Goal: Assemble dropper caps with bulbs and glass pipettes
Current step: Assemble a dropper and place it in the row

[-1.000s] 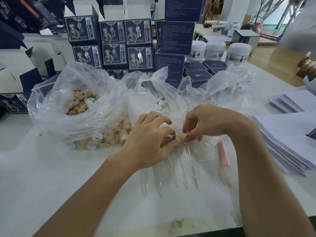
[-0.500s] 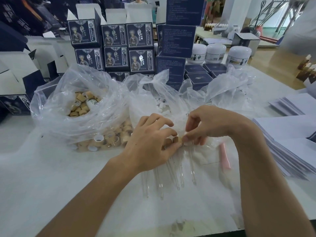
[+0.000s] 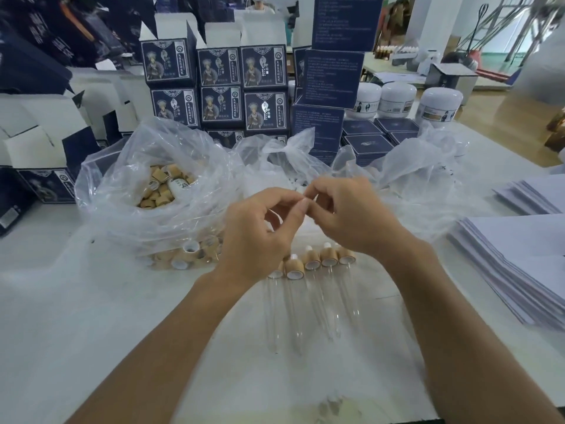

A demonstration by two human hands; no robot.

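Several assembled droppers lie in a row on the white table, their bamboo caps away from me and their glass pipettes pointing toward me. My left hand and my right hand hover above this row with fingers curled. Their fingertips meet in a pinch over the row. Whether anything small sits between the fingertips is too hard to see. A clear bag of loose bamboo caps stands at the left, with more caps under its edge.
Two more clear plastic bags sit behind my hands. Dark blue product boxes and white jars line the back. Stacks of white paper lie at the right, and open cartons at the left.
Both hands have lifted off the row of droppers and moved away from me. The dropper they were pressing together now lies in the row on the table.
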